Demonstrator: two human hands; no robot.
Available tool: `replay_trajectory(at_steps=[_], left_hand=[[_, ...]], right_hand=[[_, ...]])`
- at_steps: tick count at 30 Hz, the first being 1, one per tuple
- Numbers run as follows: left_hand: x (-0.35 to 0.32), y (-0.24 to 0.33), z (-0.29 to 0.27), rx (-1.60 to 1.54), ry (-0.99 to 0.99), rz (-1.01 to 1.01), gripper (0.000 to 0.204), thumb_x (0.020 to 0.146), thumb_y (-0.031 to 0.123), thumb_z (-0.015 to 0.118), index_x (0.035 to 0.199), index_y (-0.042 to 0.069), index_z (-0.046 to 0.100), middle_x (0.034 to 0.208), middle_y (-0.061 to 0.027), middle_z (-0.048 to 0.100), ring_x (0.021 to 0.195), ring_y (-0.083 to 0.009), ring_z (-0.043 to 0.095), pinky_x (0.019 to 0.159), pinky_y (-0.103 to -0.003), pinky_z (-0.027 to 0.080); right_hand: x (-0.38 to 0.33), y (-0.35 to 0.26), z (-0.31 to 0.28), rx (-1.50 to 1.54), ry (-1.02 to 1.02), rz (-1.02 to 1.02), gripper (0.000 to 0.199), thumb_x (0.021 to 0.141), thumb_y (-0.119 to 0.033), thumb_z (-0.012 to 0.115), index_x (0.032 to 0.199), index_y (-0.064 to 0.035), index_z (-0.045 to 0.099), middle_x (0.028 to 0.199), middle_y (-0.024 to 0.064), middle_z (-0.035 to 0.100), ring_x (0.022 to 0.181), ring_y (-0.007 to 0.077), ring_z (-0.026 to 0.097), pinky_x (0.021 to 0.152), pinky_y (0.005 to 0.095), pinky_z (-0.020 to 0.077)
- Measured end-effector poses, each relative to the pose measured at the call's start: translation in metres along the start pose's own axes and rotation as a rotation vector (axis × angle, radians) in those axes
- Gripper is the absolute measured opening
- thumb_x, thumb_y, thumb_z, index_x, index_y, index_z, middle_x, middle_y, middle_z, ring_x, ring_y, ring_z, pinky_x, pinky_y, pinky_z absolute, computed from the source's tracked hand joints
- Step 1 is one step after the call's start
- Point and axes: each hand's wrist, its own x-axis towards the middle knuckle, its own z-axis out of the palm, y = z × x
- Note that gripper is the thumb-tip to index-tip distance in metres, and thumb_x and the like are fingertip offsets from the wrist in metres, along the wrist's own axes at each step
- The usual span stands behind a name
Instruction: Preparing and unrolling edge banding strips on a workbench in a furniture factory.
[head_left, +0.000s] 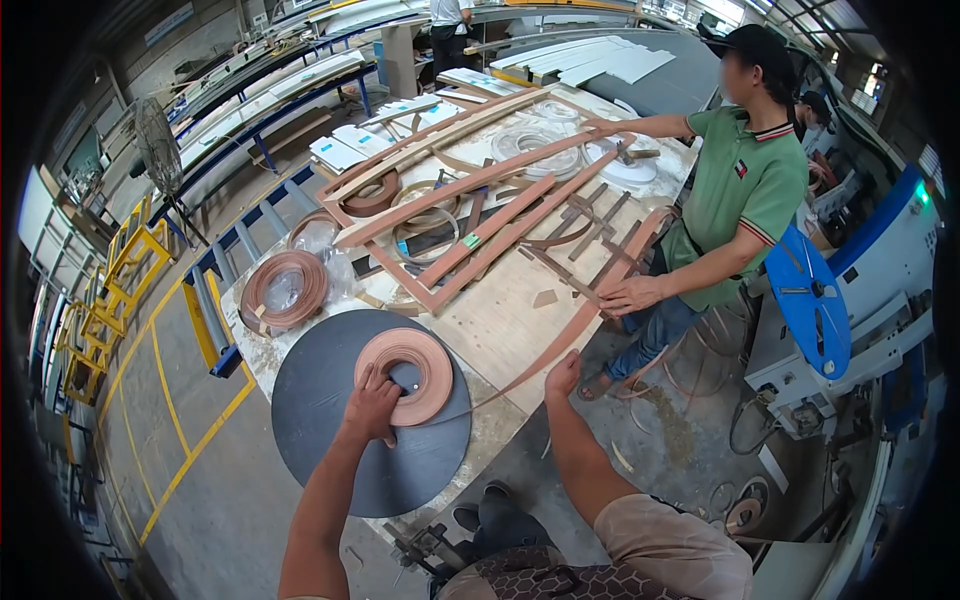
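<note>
Workshop floor, roller racks [245,235] at left, machine with a blue disc [808,300] at right. Cluttered counter [488,438] in the middle. Reddish-brown edging coil [435,365] lies flat on a dark round disc [320,400] at the counter's near end. Left hand [372,408] rests on the coil's near left side, fingers extended, not closed round it. Strip [578,326] runs from the coil to the right, along the plywood sheet [490,325]. Right hand [563,374] is just beside the strip at the counter edge, fingers look curled; can't tell if it grips the strip. Co-worker in a green shirt [745,170] stands across on the right, one hand [632,294] at the strip, the other arm reaching over the counter. Second brown coil [312,285] sits just beyond the disc, wooden frame pieces [434,298] farther back
</note>
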Motion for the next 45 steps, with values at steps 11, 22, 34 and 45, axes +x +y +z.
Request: replay_trajectory(at_steps=[11,22,34,45], left_hand=[[0.002,-0.002,0.003,-0.036,0.008,-0.041,0.098,0.035,0.045,0.097,0.120,0.012,0.059,0.123,-0.0067,0.063,0.137,-0.0271,0.049,0.131,-0.048,0.014],[-0.002,-0.004,0.006,-0.044,0.031,-0.006,0.098,0.034,0.044,0.098,0.117,0.010,0.059,0.123,-0.0069,0.062,0.137,-0.0273,0.048,0.131,-0.046,0.015],[-0.001,-0.004,0.004,-0.058,-0.007,-0.017,0.099,0.035,0.042,0.098,0.119,0.010,0.058,0.126,-0.0076,0.061,0.140,-0.0280,0.045,0.131,-0.046,0.014],[0.001,-0.002,0.000,-0.028,-0.028,0.015,0.099,0.037,0.046,0.098,0.120,0.010,0.057,0.125,-0.0069,0.061,0.137,-0.0269,0.047,0.131,-0.047,0.013]], right_hand=[[0.007,0.007,0.004,0.014,-0.087,0.017,0.063,0.109,-0.047,0.031,0.136,0.0046,0.056,0.136,0.0320,0.058,0.125,0.0506,0.052,0.104,0.0496,0.0412],[0.004,0.009,0.005,-0.003,-0.053,0.009,0.068,0.109,-0.048,0.031,0.140,0.0072,0.054,0.142,0.0325,0.055,0.130,0.0483,0.050,0.109,0.0464,0.0390],[0.007,0.013,0.009,-0.006,-0.048,0.014,0.066,0.108,-0.047,0.032,0.141,0.0056,0.054,0.144,0.0304,0.054,0.132,0.0462,0.050,0.110,0.0458,0.0384],[0.006,0.014,0.008,0.022,-0.025,0.016,0.067,0.108,-0.047,0.032,0.140,0.0065,0.055,0.147,0.0276,0.053,0.136,0.0417,0.050,0.114,0.0407,0.0367]])
